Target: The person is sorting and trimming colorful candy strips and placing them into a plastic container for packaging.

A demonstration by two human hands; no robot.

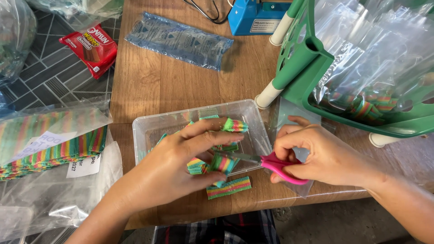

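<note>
Over the near edge of the wooden table (181, 86), a folded rainbow candy strip (222, 162) is pinched in the left hand (174, 165), fingers curled around it. Pink-handled scissors (271, 163), gripped by the right hand (316, 156), meet the strip from the right. A cut piece (228, 187) lies just near of them. Behind sits a clear plastic tray (149, 129); far right, a green basket (325, 68).

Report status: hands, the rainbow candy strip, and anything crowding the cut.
Left hand grips folded rainbow candy strips. Right hand works pink-handled scissors, blades at the candy. Clear plastic tray right behind; cut piece lies on table edge.
</note>
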